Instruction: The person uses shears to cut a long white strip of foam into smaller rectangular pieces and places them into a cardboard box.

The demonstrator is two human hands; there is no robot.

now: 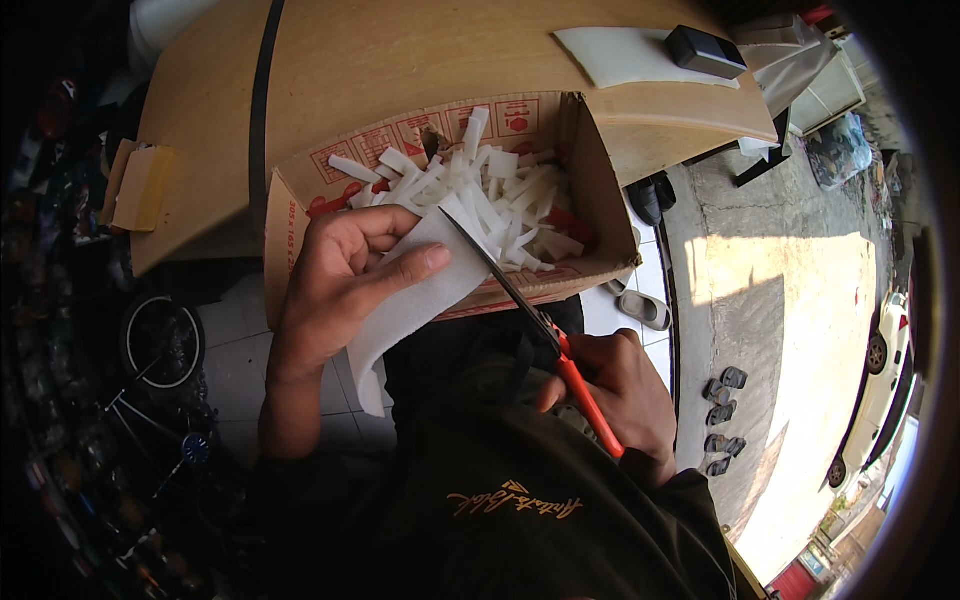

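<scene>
My left hand point(345, 285) grips a white foam sheet point(425, 285) between thumb and fingers; its lower end curls down toward my lap. My right hand point(620, 390) is closed around the red handles of a pair of scissors point(585, 395). The dark blades slant up and left, their tips at the upper edge of the foam sheet. Whether the blades are parted is hard to make out. Just beyond both hands stands an open cardboard box point(600, 180) holding a heap of white foam strips point(480, 190).
The box rests at the edge of a wooden table point(400, 50). A white sheet point(610, 55) with a dark box-shaped device point(705, 52) lies far right; a small yellow carton point(145, 190) sits left. Sandals point(645, 310) are on the floor, and a bicycle wheel point(160, 340) stands lower left.
</scene>
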